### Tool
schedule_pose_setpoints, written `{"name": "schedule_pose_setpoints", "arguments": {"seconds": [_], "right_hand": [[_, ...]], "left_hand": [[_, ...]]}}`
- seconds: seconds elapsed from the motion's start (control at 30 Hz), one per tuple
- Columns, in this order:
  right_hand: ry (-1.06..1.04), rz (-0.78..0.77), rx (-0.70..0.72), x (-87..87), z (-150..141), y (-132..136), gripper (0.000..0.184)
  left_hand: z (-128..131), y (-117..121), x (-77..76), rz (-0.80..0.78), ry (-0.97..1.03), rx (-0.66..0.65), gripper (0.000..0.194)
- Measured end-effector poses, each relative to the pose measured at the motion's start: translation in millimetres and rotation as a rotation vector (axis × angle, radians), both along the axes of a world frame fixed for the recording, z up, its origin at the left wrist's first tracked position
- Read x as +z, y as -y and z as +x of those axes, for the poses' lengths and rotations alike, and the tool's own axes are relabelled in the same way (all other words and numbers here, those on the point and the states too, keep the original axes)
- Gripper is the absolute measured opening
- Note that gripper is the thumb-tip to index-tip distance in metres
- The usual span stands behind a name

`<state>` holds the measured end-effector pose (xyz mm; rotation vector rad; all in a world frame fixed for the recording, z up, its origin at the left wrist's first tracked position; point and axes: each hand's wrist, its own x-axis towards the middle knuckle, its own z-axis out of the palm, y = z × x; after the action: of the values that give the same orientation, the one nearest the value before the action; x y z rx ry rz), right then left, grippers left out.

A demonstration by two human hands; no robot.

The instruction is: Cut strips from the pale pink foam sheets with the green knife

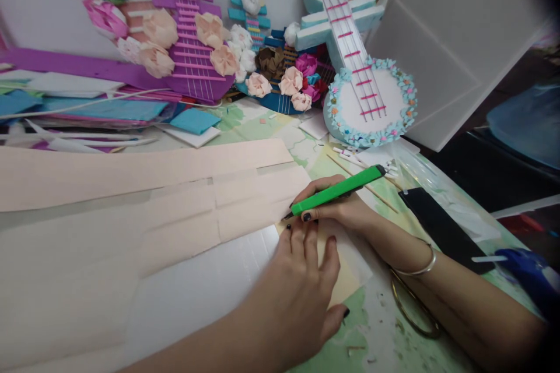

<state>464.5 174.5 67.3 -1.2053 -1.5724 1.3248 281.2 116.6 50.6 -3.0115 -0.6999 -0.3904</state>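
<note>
My right hand [332,207] grips a green utility knife [336,189] with its dark tip pointing down and to the left. That tip meets the near right part of a pale peach sheet [254,204], close to my left fingertips. My left hand [300,274] lies palm down with fingers stretched out, over the edge of a glossy white sheet [205,285] and a pale yellow piece [345,268]. It holds nothing. A long peach strip [131,172] crosses behind the sheet.
Flower-decorated model string instruments, one purple [192,41] and one light blue and white [371,93], stand at the back. Coloured foam sheets [100,108] pile up at left. Thin wooden sticks [380,198], a black piece [444,230] and a blue tool [527,271] lie at right.
</note>
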Motion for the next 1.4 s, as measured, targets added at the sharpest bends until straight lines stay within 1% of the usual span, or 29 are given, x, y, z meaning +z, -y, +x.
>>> {"name": "schedule_pose_setpoints", "arguments": {"seconds": [0.2,0.37,0.53,0.83,1.17,1.4], "right_hand": [[-0.046,-0.014,-0.055,-1.1,1.6,-0.3,0.026],[-0.045,-0.028,-0.055,0.7,0.4,-0.1,0.024],[-0.051,-0.019,-0.057,-0.5,-0.1,0.4,0.024],[-0.002,-0.021,-0.053,3.9,-3.4,1.0,0.024],[-0.082,-0.039,-0.078,-2.0,1.7,1.7,0.026],[-0.02,-0.029,-0.069,4.0,-1.2,1.8,0.024]], "left_hand": [[0.1,-0.4,-3.9,0.024,-0.004,0.005,0.075],[-0.5,0.2,-4.0,0.026,-0.013,0.006,0.074],[0.4,1.3,-1.8,0.025,0.031,0.009,0.074],[0.2,-0.6,-0.1,0.012,0.038,0.008,0.072],[1.1,1.3,-5.0,0.009,-0.002,0.008,0.075],[0.3,0.8,-3.7,0.009,-0.022,0.01,0.074]]}}
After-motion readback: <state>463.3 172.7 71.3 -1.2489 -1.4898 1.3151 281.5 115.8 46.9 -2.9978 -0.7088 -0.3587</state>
